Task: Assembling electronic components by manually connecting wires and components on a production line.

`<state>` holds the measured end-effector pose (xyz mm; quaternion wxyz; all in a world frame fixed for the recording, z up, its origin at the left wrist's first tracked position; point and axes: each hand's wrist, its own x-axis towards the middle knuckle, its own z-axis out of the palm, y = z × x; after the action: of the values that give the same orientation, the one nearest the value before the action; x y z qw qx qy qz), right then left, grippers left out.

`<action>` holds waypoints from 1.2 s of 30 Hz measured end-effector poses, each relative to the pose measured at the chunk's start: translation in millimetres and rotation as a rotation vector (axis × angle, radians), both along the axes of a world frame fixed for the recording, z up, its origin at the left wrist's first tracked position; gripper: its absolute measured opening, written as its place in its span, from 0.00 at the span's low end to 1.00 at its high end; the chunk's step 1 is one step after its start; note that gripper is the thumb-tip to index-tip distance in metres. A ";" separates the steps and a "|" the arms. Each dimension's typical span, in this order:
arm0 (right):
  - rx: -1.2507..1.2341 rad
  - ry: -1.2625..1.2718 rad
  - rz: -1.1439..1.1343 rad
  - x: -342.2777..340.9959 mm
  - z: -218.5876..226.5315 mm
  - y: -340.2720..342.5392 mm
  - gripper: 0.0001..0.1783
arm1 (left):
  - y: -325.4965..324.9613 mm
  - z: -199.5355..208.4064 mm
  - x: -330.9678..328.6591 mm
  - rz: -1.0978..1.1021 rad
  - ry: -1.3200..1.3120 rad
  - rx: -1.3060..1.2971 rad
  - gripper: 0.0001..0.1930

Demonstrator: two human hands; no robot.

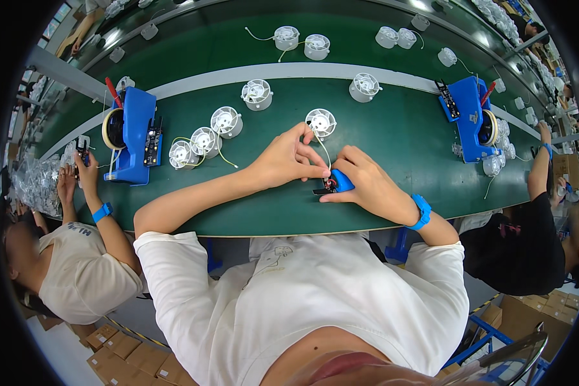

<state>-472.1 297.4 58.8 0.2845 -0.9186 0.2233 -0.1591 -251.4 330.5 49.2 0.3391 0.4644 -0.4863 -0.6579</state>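
Left hand: pinching one white cable, centre frame. Right hand: gripping one blue part, centre frame. White fan unit: one, upper centre. Tape dispensers: two, upper left and right.

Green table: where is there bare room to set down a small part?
The widest free patch of the green table lies between the right hand, the right blue tape holder and the white fan beyond. A narrower one lies between the left forearm and the front edge. Crowded: beside the left blue tape holder, three white fans sit close together.
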 end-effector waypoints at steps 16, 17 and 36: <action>-0.076 -0.035 -0.035 0.6 -2.2 -0.5 0.27 | 3.1 16.4 -4.8 -0.077 -0.207 -0.405 0.22; -0.084 -0.032 -0.041 0.4 -2.7 -0.1 0.27 | 3.4 18.1 -4.8 -0.090 -0.205 -0.405 0.22; 0.030 0.029 -0.038 -0.8 9.0 -11.3 0.25 | -4.3 18.7 -5.5 -0.052 -0.312 -0.522 0.18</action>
<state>-473.0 286.1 67.8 0.2918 -0.9121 0.2471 -0.1477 -256.9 326.2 67.9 0.3512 0.4442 -0.6970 -0.4400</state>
